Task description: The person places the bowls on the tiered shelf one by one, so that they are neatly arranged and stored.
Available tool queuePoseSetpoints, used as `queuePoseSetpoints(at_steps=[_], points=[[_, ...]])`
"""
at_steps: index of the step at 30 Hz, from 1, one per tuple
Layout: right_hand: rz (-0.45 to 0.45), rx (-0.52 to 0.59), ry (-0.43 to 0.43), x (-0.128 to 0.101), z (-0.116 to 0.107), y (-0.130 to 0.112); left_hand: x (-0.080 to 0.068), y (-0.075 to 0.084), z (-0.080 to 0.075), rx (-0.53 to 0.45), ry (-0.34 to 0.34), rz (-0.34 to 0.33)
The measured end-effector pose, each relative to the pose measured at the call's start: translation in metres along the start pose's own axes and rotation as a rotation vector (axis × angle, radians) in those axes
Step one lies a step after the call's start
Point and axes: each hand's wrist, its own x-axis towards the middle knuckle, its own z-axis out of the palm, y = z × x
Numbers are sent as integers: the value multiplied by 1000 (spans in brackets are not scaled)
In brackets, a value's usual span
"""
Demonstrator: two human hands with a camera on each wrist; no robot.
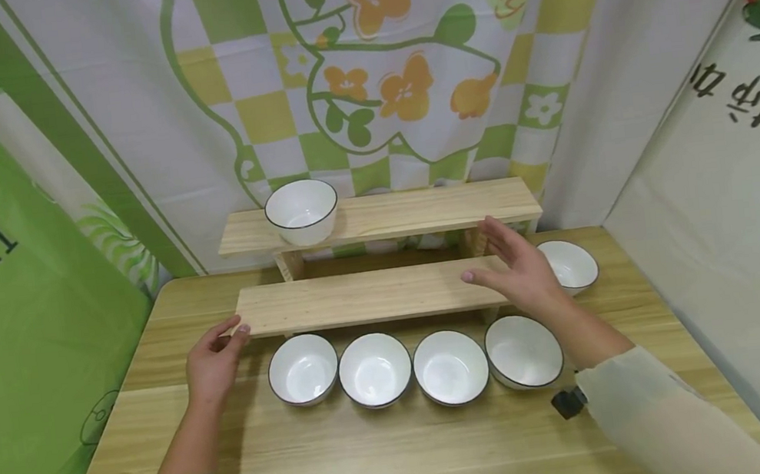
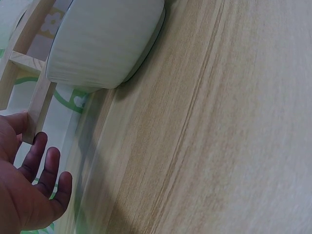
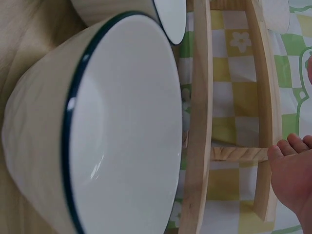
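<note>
A two-tier wooden shelf stands at the back of the table. My left hand pinches the left end of its lower board between thumb and forefinger; in the left wrist view the other fingers are loosely bent beside it. Above the right end of the lower board is my right hand, fingers extended and thumb spread, with nothing in its grasp. One white bowl with a dark rim sits on the upper board's left part. In front of the shelf, several such bowls, including the rightmost bowl, stand in a row.
Another white bowl stands to the right of the shelf, partly behind my right hand. A patterned curtain hangs directly behind the shelf. Green cloth closes off the left side and a white printed cloth the right of the wooden table.
</note>
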Motion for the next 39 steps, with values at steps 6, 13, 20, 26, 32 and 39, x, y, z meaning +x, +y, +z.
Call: queuePoseSetpoints(at_steps=[6,13,20,26,32,39], points=[[26,0,17,-6,-6,11,0,0,0,-6,-7,-7],[46,-25,45,-10,-13,24,0,-1,0,-6,-3,-7],[33,-94,75,-14,-22,36,0,-1,0,-9,-4,-7],[24,-145,119,-18,-33,48,0,0,0,-5,-7,-12],[18,-104,149,-23,-42,58,0,0,0,-15,-9,-19],[73,-103,151,-28,-53,67,0,1,-1,-12,-17,-19]])
